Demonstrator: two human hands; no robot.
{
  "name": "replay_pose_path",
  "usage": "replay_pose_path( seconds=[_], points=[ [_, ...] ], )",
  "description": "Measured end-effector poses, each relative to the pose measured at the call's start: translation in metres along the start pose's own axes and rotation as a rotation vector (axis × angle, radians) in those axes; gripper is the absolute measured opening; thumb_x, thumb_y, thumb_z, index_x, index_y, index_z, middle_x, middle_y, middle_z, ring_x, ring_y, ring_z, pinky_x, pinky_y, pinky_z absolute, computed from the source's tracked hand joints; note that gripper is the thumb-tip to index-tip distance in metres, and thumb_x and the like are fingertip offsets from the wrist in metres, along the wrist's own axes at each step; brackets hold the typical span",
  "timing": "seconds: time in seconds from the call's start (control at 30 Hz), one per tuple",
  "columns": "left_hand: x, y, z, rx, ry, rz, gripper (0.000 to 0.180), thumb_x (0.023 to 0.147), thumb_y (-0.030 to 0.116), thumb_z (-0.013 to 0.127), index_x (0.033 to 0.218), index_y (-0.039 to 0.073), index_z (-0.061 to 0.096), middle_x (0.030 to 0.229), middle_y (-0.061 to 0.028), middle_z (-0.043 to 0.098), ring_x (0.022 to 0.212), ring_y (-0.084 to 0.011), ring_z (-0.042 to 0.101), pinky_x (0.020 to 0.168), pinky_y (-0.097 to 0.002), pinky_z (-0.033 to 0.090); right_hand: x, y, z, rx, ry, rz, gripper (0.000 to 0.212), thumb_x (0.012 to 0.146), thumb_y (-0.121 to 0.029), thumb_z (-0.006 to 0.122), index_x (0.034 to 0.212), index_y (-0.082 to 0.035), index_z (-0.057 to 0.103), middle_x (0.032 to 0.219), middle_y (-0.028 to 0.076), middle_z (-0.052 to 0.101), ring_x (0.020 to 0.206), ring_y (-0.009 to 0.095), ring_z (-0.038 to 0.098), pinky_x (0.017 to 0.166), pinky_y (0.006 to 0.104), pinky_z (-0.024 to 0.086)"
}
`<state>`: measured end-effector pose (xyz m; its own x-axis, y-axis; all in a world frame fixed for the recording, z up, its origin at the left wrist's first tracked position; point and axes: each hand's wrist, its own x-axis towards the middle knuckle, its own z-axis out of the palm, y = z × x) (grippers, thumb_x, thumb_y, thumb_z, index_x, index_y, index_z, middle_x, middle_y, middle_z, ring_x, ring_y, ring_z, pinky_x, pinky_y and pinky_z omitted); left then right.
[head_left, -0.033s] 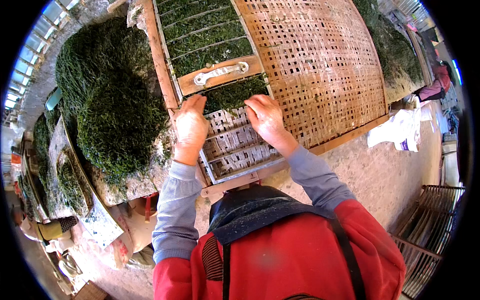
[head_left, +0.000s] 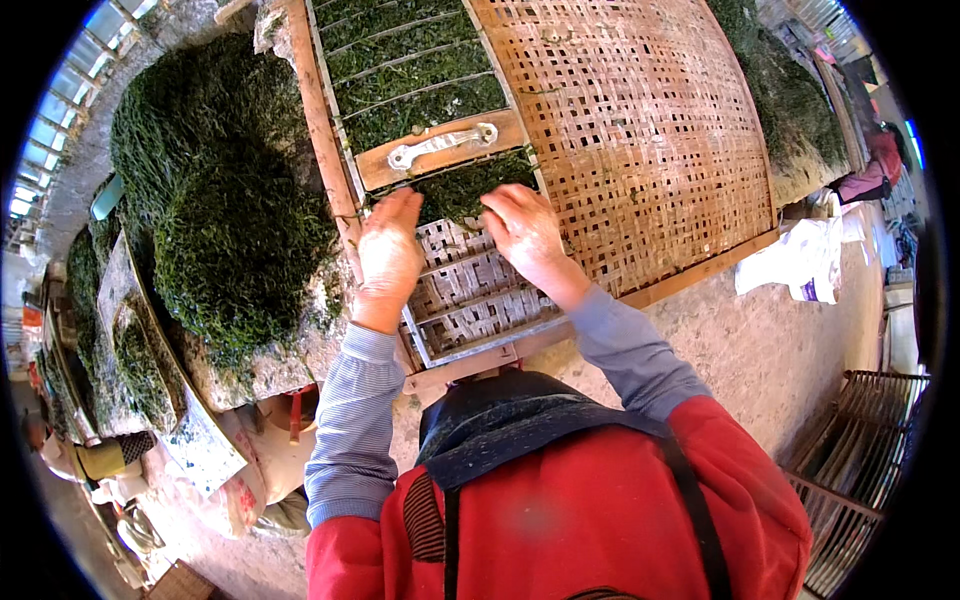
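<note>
Head view: from my distant seat I see a strip of dark green strands (head_left: 468, 188) in the slatted frame (head_left: 415, 333) on the woven mat (head_left: 640, 130), nearside of the handled bar (head_left: 375, 170); left hand (head_left: 390, 250) and right hand (head_left: 525, 230) flank its near edge, presumably keeping it even, fingers bent close together, though I cannot tell whether they pinch anything

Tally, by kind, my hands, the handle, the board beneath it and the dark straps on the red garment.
Left hand and right hand: 2
Handle: 1
Board: 1
Dark straps: 2
Total: 6
</note>
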<state>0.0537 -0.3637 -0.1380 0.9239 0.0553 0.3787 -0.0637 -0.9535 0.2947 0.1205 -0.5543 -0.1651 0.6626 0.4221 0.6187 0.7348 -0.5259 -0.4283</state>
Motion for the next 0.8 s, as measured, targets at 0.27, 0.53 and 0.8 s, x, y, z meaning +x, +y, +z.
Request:
replay_pose_path(
  seconds=[0.27, 0.53, 0.8],
  points=[
    [-0.018, -0.004, 0.032, 0.141, -0.114, 0.026, 0.042, 0.075, 0.001, 0.052, 0.115, 0.011, 0.059, 0.128, -0.0021, 0.052, 0.126, -0.0181, 0.042, 0.108, -0.047, 0.022, 0.057, 0.005, 0.016, 0.054, -0.155, 0.023, 0.004, 0.076, -0.007, 0.064, 0.08, -0.008, 0.065, 0.074, 0.007, 0.062, 0.064, 0.018, 0.061, 0.058, 0.0312, 0.053],
    [0.006, 0.028, 0.016, 0.11, 0.052, 0.242, 0.044, 0.075, 0.006, 0.054, 0.118, 0.014, 0.055, 0.123, -0.0066, 0.05, 0.11, -0.0238, 0.051, 0.089, -0.0372, 0.044, 0.056, 0.036, -0.011, 0.602, -0.004, 0.431, 0.016, 0.075, 0.0, 0.065, 0.091, -0.001, 0.066, 0.079, 0.006, 0.067, 0.067, 0.01, 0.061, 0.062, 0.0234, 0.05],
    [0.041, 0.008, 0.039, -0.656, -0.025, -0.002, 0.017, 0.067, -0.005, 0.068, 0.081, 0.006, 0.069, 0.081, -0.005, 0.066, 0.071, -0.0199, 0.062, 0.067, -0.0288, 0.052, 0.079, 0.009, -0.04, 0.888, -0.099, 0.505, 0.022, 0.082, -0.001, 0.063, 0.103, 0.003, 0.062, 0.078, 0.005, 0.063, 0.061, 0.007, 0.056, 0.055, 0.0201, 0.048]
  ],
)
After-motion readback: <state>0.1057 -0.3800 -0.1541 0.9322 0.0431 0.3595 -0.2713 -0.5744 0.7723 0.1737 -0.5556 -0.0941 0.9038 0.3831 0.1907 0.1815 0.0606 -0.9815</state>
